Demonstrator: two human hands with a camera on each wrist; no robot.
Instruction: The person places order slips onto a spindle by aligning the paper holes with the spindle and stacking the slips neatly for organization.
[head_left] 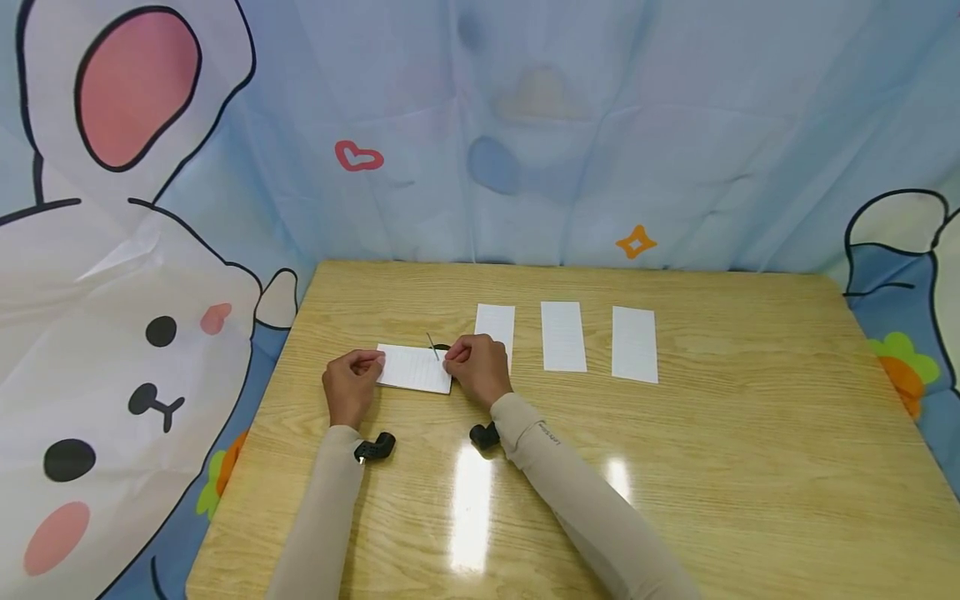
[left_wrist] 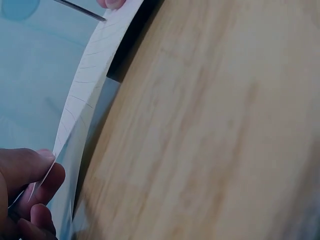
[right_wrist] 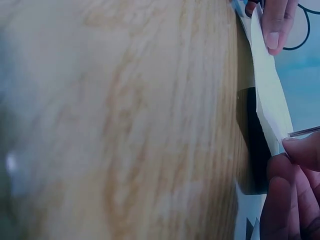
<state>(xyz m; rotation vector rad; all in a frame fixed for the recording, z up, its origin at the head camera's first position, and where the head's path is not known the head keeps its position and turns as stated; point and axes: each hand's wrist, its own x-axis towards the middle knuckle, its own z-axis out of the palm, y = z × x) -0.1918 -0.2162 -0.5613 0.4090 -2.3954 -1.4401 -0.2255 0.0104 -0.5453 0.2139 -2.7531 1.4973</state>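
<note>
Apparently midway, work on a wooden bench (head_left: pixel 750 433) leaves three white sheets (head_left: pixel 563 337) loose, while to their left the left hand (head_left: pixel 352 385) and right hand (head_left: pixel 482 367), fingers pinching opposite ends, hold another paper (head_left: pixel 412 368) above a black base (right_wrist: pixel 256 155), a thin spike (head_left: pixel 432 346) seemingly through it.

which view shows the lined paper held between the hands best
The head view: nearly all the upper face of the lined paper shows there. The left wrist view shows it steeply slanted, lines visible; the right wrist view shows it as a narrow, pale strip.
</note>
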